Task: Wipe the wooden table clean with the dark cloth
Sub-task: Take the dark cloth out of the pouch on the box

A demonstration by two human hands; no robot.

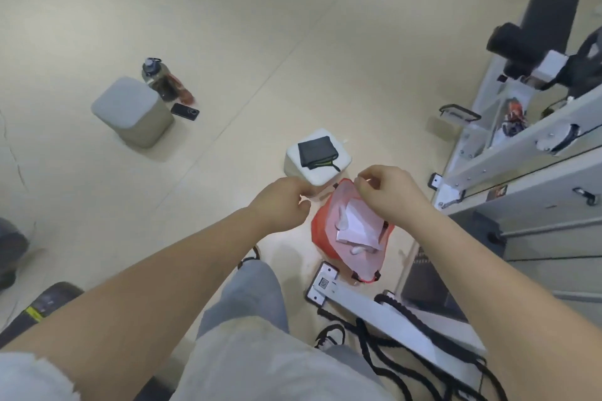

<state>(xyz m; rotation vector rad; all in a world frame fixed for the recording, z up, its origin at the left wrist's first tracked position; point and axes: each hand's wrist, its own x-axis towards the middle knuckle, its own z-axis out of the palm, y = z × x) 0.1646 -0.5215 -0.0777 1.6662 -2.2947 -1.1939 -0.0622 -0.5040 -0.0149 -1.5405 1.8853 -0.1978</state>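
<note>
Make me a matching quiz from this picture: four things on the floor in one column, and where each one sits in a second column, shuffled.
Things:
1. dark folded cloth
2. black phone
3. water bottle
4. red bag

Places:
A. flat on the floor, beside the grey stool
B. under both hands, open, with white paper inside
C. on top of the white box
D. standing behind the grey stool, next to the phone

Pairs: 1-C, 2-A, 3-D, 4-B

The left hand and right hand are at the bag's rim.
</note>
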